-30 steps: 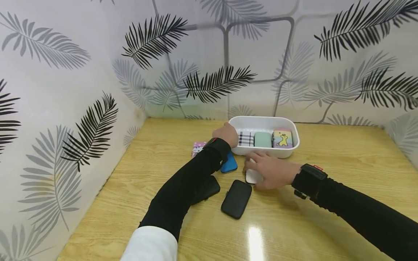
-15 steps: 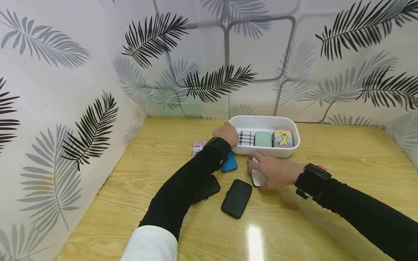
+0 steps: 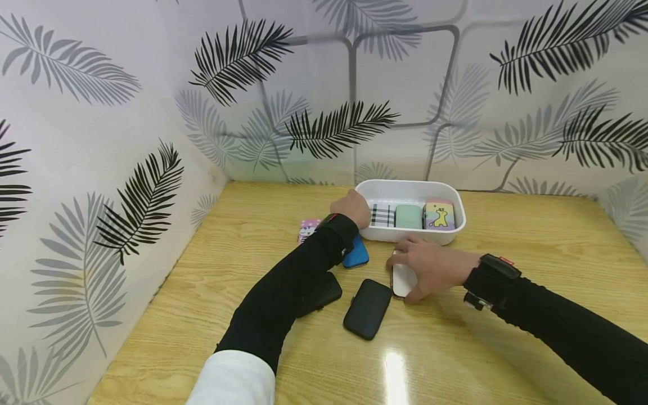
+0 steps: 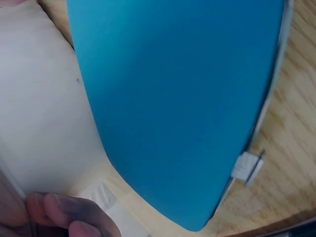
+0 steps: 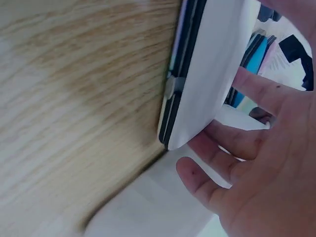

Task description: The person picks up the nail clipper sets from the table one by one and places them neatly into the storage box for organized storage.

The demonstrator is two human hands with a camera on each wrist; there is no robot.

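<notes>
In the head view my left hand (image 3: 351, 209) holds the left end of the white plastic bin (image 3: 441, 238). Its curled fingers show at the bin's wall in the left wrist view, beside a blue case (image 4: 177, 108). My right hand (image 3: 430, 264) grips a flat white clasp case (image 3: 404, 281) in front of the bin, thumb at the near end and fingers at the far end. The right wrist view shows the case's dark edge and small metal clasp (image 5: 171, 88). Inside the bin sit a plaid case (image 3: 382, 215), a mint case (image 3: 408, 216) and a giraffe-print case (image 3: 439, 216).
A black case (image 3: 368, 309) lies left of the white one, and another black case (image 3: 324, 291) is partly under my left forearm. A pink patterned case (image 3: 307, 228) shows beyond that arm. Leaf-print sheeting (image 3: 324, 84) rises behind the wooden table (image 3: 531, 242).
My right hand has slid the white case a little to the right and toward me, and the case has turned straighter. My left hand and the bin have stayed put.
</notes>
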